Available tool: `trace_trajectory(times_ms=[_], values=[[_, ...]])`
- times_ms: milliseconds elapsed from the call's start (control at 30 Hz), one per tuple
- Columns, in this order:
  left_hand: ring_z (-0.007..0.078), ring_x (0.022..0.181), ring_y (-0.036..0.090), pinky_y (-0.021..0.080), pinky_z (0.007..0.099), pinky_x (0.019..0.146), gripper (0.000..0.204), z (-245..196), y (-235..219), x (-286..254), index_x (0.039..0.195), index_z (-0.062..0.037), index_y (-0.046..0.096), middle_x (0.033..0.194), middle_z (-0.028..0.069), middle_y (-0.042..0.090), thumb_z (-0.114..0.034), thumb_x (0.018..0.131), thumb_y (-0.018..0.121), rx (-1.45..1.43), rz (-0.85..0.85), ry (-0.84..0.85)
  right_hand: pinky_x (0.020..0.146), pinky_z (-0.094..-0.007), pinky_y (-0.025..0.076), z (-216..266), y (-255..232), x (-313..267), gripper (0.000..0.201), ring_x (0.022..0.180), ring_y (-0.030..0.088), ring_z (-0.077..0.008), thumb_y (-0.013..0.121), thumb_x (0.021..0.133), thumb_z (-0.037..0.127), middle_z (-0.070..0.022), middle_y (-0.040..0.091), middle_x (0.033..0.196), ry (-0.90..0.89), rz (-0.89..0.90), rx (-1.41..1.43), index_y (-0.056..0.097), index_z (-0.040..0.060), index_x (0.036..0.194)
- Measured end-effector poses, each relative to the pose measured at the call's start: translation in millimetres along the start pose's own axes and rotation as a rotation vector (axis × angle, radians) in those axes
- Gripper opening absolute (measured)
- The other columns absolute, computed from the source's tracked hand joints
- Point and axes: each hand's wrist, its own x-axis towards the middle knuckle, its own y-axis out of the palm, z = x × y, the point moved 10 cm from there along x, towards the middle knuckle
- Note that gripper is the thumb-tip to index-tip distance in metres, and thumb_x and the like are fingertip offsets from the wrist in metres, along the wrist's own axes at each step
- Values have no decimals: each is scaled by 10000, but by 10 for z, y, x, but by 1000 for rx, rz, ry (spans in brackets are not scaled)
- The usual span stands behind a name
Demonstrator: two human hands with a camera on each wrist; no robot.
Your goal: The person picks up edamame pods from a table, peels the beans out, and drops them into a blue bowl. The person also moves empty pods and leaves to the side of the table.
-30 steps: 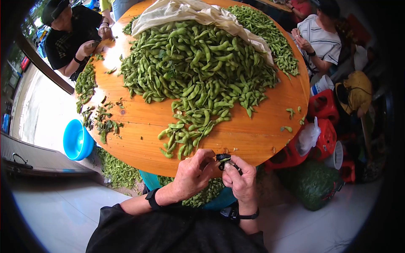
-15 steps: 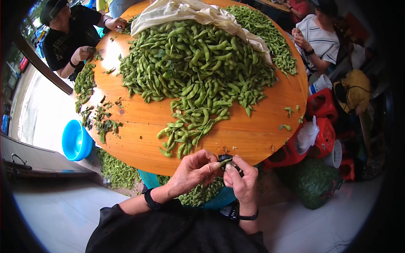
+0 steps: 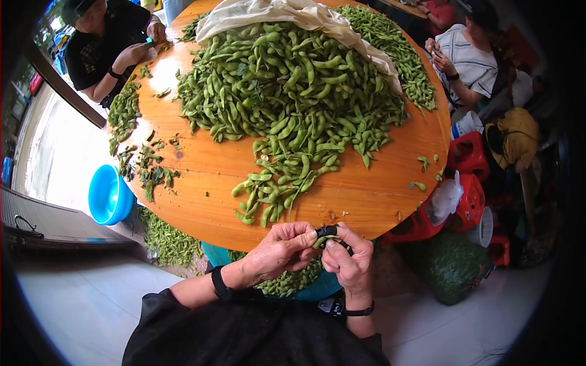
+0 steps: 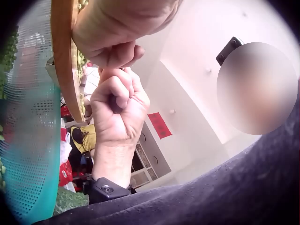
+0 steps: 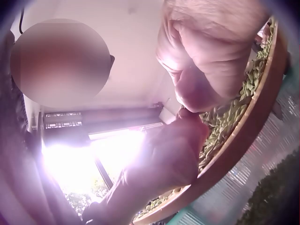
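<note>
Left hand (image 3: 278,250) closed to a narrow pinch at one end of a green pod (image 3: 320,241), thumb tip at its side; right hand (image 3: 353,259) curled round a small black tool (image 3: 327,231), thumb up against the same pod. Tool type unclear, working edge hidden; wrist views show knuckles, not the contact. Looks like close work on the pod's end, so let your left fingertips do the steadying, set just back from where the tool bears, and make the right hand's squeeze short and light. Too hard a pinch may bruise the pod or let it roll; turn the pod rather than your wrist to bring an end round. Watch the left thumb: it sits very near the tool, likely the main risk. Hands are just off the near edge of the wooden table (image 3: 207,177), above a teal basin (image 3: 215,255) with pods in it, so a dropped pod probably lands there. Loose pods (image 3: 274,195) trail towards you from the big heap (image 3: 293,85), pale cloth (image 3: 281,13) over its far side; draw from that near tail, sparing yourself the reach.
</note>
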Motion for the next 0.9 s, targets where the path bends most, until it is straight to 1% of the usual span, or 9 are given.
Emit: trace_trajectory(times_ms=[133, 233, 300, 367, 433, 500, 733, 833, 900], values=[[53, 527, 470, 352, 232, 452, 241, -137, 52, -58, 909, -47, 600, 543, -21, 449, -259, 1018, 561, 495, -62, 128, 469, -217, 345, 62, -42, -81, 196, 551, 430, -43, 539, 931, -62, -5, 475, 771, 30, -23, 0, 611, -90, 1112], [196, 524, 549, 444, 315, 509, 220, -701, 441, -349, 1100, -5, 627, 649, 78, 550, -124, 920, 674, 1243, -195, 954, 467, -220, 349, 250, -269, -274, 127, 569, 468, -53, 556, 918, -64, -24, 490, 829, 35, -107, -158, 601, -109, 1028], [286, 574, 573, 472, 371, 531, 276, -936, 475, -425, 1102, -14, 626, 737, 128, 557, -67, 848, 717, 1440, -366, 1012, 463, -244, 364, 383, -591, -401, 113, 553, 489, -67, 585, 897, -49, -29, 493, 779, 7, -280, -296, 609, -86, 1000], [277, 653, 577, 476, 378, 555, 250, -1098, 492, -385, 1067, -31, 626, 791, 101, 535, -60, 834, 713, 1570, -445, 1093, 510, -301, 418, 629, -923, -542, 145, 562, 550, -185, 594, 844, -58, -81, 529, 760, -63, -395, -959, 612, -62, 988], [263, 734, 560, 481, 370, 605, 209, -1168, 557, -288, 989, -44, 628, 802, 81, 509, -44, 797, 711, 1798, -482, 1123, 716, -439, 473, 788, -1081, -656, 227, 813, 591, -418, 588, 791, -30, -198, 599, 857, -47, -430, -1480, 632, -43, 1013], [258, 819, 553, 492, 357, 653, 169, -1094, 473, -120, 935, -45, 626, 865, 81, 513, -37, 773, 675, 1868, -448, 1067, 738, -464, 465, 745, -1254, -773, 249, 836, 605, -407, 593, 799, -13, -222, 597, 876, 19, -477, -1688, 635, -50, 1042], [283, 907, 563, 514, 382, 705, 184, -1068, 280, 105, 954, -34, 632, 956, 101, 527, -52, 772, 639, 2015, -535, 853, 694, -423, 491, 843, -1077, -571, 195, 776, 619, -412, 573, 830, -26, -219, 628, 850, -136, -528, -1246, 620, -73, 1013], [305, 866, 580, 509, 393, 676, 168, -1134, 404, -20, 967, -39, 624, 922, 107, 553, -61, 807, 668, 1849, -510, 981, 551, -318, 464, 656, -846, -290, 171, 595, 601, -199, 590, 874, -8, -120, 608, 728, -182, -420, -987, 648, -47, 1030], [253, 838, 633, 519, 346, 685, 171, -1153, 454, -117, 986, -36, 609, 903, 104, 610, -73, 851, 708, 1619, -438, 934, 479, -240, 403, 404, -635, -120, 177, 551, 513, -60, 590, 915, 5, -24, 566, 698, 3, -330, -555, 655, -53, 1069]])
